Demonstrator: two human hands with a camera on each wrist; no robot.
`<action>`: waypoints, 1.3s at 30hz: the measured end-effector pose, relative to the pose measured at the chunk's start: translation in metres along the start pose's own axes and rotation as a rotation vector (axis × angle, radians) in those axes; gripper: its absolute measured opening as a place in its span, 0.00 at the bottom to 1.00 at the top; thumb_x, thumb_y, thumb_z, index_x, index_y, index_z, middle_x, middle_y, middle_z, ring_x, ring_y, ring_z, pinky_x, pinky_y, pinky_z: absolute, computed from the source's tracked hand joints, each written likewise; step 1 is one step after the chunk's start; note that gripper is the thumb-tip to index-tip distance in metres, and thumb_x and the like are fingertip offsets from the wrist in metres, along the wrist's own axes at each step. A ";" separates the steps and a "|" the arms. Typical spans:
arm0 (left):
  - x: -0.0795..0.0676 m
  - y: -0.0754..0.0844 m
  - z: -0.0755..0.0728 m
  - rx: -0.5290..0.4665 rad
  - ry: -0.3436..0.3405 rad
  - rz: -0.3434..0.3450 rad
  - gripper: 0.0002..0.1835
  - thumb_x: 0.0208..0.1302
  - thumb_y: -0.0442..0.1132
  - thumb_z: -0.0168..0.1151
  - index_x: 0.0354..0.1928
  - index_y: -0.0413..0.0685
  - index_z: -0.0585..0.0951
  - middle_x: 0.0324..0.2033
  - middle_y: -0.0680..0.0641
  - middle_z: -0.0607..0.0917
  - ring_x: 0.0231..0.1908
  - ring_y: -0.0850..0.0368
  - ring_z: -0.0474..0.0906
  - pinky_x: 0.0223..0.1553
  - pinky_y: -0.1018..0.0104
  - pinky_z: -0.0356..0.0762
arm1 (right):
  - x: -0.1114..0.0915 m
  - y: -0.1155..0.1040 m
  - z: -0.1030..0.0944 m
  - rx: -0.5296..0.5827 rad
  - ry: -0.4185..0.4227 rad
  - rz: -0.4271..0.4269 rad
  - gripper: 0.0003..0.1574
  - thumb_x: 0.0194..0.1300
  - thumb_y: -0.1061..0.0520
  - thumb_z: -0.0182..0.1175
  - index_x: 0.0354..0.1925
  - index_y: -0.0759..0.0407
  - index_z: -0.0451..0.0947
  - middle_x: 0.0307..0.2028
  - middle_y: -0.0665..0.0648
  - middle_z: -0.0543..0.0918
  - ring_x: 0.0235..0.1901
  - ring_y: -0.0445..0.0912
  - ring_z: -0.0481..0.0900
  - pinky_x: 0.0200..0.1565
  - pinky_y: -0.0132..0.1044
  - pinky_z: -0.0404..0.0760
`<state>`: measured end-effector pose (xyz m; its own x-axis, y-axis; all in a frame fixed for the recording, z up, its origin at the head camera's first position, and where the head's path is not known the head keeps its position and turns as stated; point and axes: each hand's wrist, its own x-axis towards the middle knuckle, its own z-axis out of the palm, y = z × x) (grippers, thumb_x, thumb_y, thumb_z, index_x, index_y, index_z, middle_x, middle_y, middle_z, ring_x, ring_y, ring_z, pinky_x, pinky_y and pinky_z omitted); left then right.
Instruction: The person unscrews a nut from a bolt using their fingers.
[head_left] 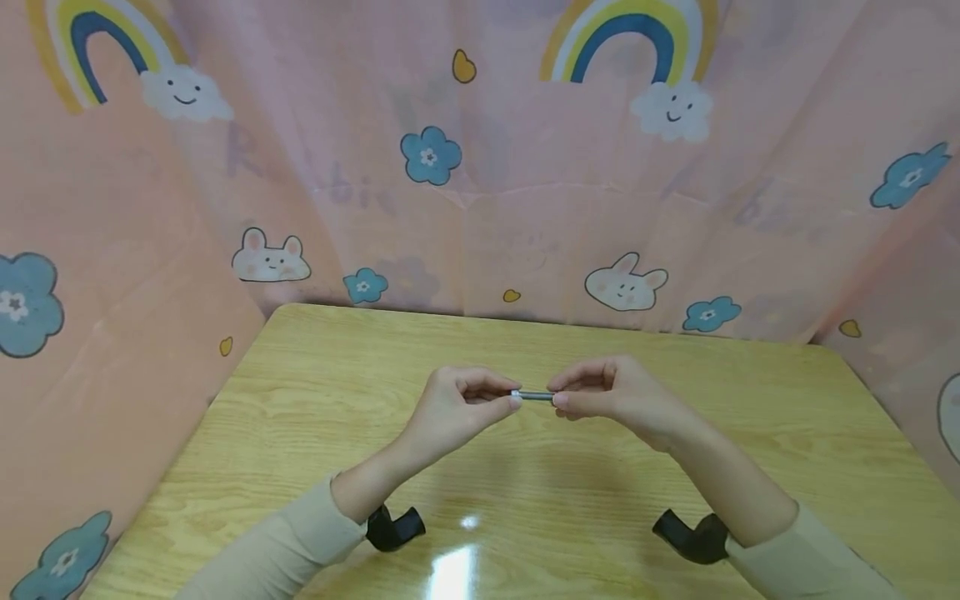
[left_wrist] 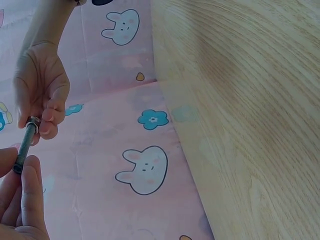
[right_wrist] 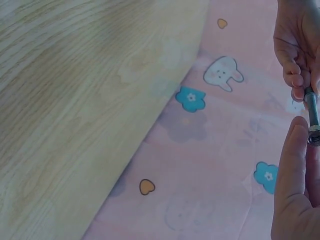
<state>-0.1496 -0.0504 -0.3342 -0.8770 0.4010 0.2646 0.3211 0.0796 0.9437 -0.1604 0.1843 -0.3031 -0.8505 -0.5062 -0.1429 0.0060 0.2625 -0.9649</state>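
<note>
A metal bolt (head_left: 536, 396) with a threaded shank spans the gap between both hands, held level above the table. My left hand (head_left: 452, 412) pinches its head end between thumb and fingers. At the other end my right hand (head_left: 621, 396) has thumb and fingertips around a nut (right_wrist: 314, 134) on the shank's tip. The left wrist view shows the grey threads of the shank (left_wrist: 26, 142) between the two hands, with the nut at the right fingertips. Part of the head is hidden by the left fingers.
A wood-grain table (head_left: 337, 358) lies under both hands. Behind and beside it hangs a pink curtain (head_left: 487, 242) printed with rabbits, flowers and rainbows. Black curved wrist mounts (head_left: 396, 528) stick out inward from both sleeves. Light glares off the front of the table.
</note>
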 end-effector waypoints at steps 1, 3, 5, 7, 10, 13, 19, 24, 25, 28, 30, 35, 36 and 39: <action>0.000 0.000 0.000 -0.001 0.000 0.000 0.09 0.58 0.33 0.65 0.40 0.37 0.84 0.34 0.43 0.85 0.32 0.55 0.83 0.34 0.66 0.81 | 0.000 0.000 0.000 -0.003 0.007 -0.003 0.21 0.60 0.59 0.63 0.46 0.75 0.75 0.33 0.56 0.83 0.35 0.46 0.82 0.43 0.40 0.80; 0.000 0.000 -0.001 -0.002 0.001 -0.001 0.09 0.58 0.33 0.65 0.40 0.37 0.84 0.35 0.43 0.85 0.32 0.56 0.83 0.34 0.66 0.81 | 0.000 -0.001 0.000 -0.007 0.016 -0.003 0.23 0.59 0.59 0.64 0.48 0.75 0.74 0.34 0.57 0.82 0.36 0.47 0.82 0.43 0.40 0.80; 0.000 0.000 -0.001 -0.005 0.002 -0.004 0.10 0.58 0.33 0.65 0.40 0.37 0.84 0.35 0.43 0.85 0.32 0.56 0.83 0.34 0.66 0.81 | 0.000 -0.002 0.000 -0.012 0.023 0.013 0.26 0.61 0.57 0.62 0.50 0.75 0.72 0.35 0.58 0.82 0.36 0.47 0.82 0.44 0.40 0.80; 0.000 0.000 -0.001 -0.004 0.005 -0.007 0.10 0.58 0.33 0.65 0.41 0.37 0.84 0.35 0.43 0.85 0.32 0.57 0.83 0.34 0.66 0.81 | 0.000 -0.004 0.000 -0.001 0.023 0.034 0.26 0.64 0.55 0.60 0.51 0.76 0.71 0.35 0.59 0.83 0.36 0.48 0.82 0.43 0.41 0.81; 0.000 0.000 -0.001 -0.004 0.005 -0.009 0.10 0.58 0.33 0.65 0.41 0.36 0.84 0.35 0.43 0.85 0.32 0.59 0.83 0.34 0.66 0.81 | 0.000 -0.005 0.000 0.017 0.006 0.068 0.26 0.67 0.52 0.57 0.48 0.76 0.73 0.32 0.59 0.83 0.33 0.48 0.83 0.40 0.41 0.82; 0.000 0.000 -0.001 -0.008 0.006 -0.009 0.10 0.58 0.33 0.65 0.41 0.35 0.84 0.35 0.42 0.85 0.32 0.59 0.83 0.34 0.66 0.81 | 0.001 -0.004 0.000 0.027 -0.003 0.057 0.21 0.66 0.55 0.58 0.44 0.74 0.75 0.30 0.58 0.83 0.32 0.47 0.83 0.40 0.42 0.82; 0.002 0.001 -0.001 -0.013 0.004 0.004 0.10 0.58 0.33 0.65 0.40 0.35 0.84 0.34 0.42 0.85 0.32 0.53 0.83 0.34 0.66 0.81 | 0.001 -0.001 -0.002 -0.006 0.033 -0.007 0.21 0.61 0.59 0.63 0.47 0.73 0.74 0.34 0.56 0.82 0.36 0.47 0.82 0.45 0.39 0.80; 0.001 0.000 -0.001 -0.015 0.003 -0.001 0.10 0.58 0.33 0.65 0.40 0.35 0.84 0.34 0.42 0.85 0.32 0.55 0.83 0.34 0.66 0.81 | 0.002 0.000 -0.001 -0.004 0.041 0.000 0.24 0.63 0.57 0.61 0.48 0.77 0.73 0.34 0.57 0.84 0.36 0.48 0.83 0.43 0.41 0.80; 0.001 0.000 -0.001 -0.011 0.004 -0.001 0.10 0.58 0.33 0.65 0.40 0.35 0.84 0.34 0.42 0.85 0.32 0.56 0.83 0.34 0.66 0.81 | 0.002 0.000 0.000 -0.004 0.045 0.004 0.24 0.63 0.57 0.61 0.47 0.77 0.74 0.34 0.57 0.84 0.35 0.48 0.83 0.43 0.41 0.81; 0.001 0.000 -0.001 -0.007 0.004 -0.003 0.10 0.58 0.33 0.65 0.40 0.35 0.84 0.35 0.43 0.85 0.32 0.57 0.83 0.34 0.65 0.81 | 0.002 0.000 0.000 -0.002 0.047 0.001 0.23 0.62 0.58 0.62 0.46 0.78 0.74 0.33 0.56 0.84 0.35 0.47 0.83 0.43 0.40 0.81; 0.000 0.000 -0.002 -0.006 0.004 -0.004 0.10 0.58 0.33 0.65 0.40 0.35 0.84 0.35 0.43 0.85 0.32 0.57 0.83 0.34 0.66 0.81 | 0.002 0.000 0.000 -0.001 0.041 -0.004 0.23 0.61 0.59 0.63 0.47 0.78 0.75 0.33 0.55 0.84 0.35 0.46 0.83 0.43 0.40 0.81; 0.000 -0.002 -0.002 -0.010 0.001 -0.003 0.10 0.58 0.33 0.65 0.40 0.35 0.84 0.35 0.43 0.85 0.32 0.58 0.83 0.34 0.66 0.81 | 0.002 0.002 -0.001 -0.012 0.018 -0.010 0.23 0.60 0.59 0.64 0.48 0.76 0.76 0.36 0.59 0.84 0.37 0.47 0.83 0.44 0.41 0.80; 0.000 -0.001 -0.002 -0.010 0.001 -0.002 0.10 0.58 0.32 0.65 0.40 0.35 0.84 0.35 0.43 0.85 0.32 0.58 0.83 0.34 0.66 0.81 | 0.001 0.002 -0.001 -0.019 0.014 -0.012 0.23 0.60 0.59 0.64 0.48 0.76 0.76 0.36 0.60 0.84 0.37 0.48 0.83 0.44 0.41 0.80; 0.000 0.000 -0.002 -0.006 -0.002 0.000 0.09 0.58 0.33 0.65 0.40 0.37 0.84 0.35 0.44 0.85 0.31 0.56 0.83 0.33 0.65 0.81 | 0.001 0.001 -0.002 -0.046 0.002 0.001 0.24 0.60 0.58 0.64 0.48 0.76 0.76 0.37 0.63 0.84 0.37 0.48 0.83 0.43 0.42 0.80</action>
<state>-0.1504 -0.0525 -0.3340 -0.8762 0.4032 0.2640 0.3188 0.0739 0.9449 -0.1625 0.1853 -0.3041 -0.8513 -0.5046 -0.1437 -0.0172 0.3006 -0.9536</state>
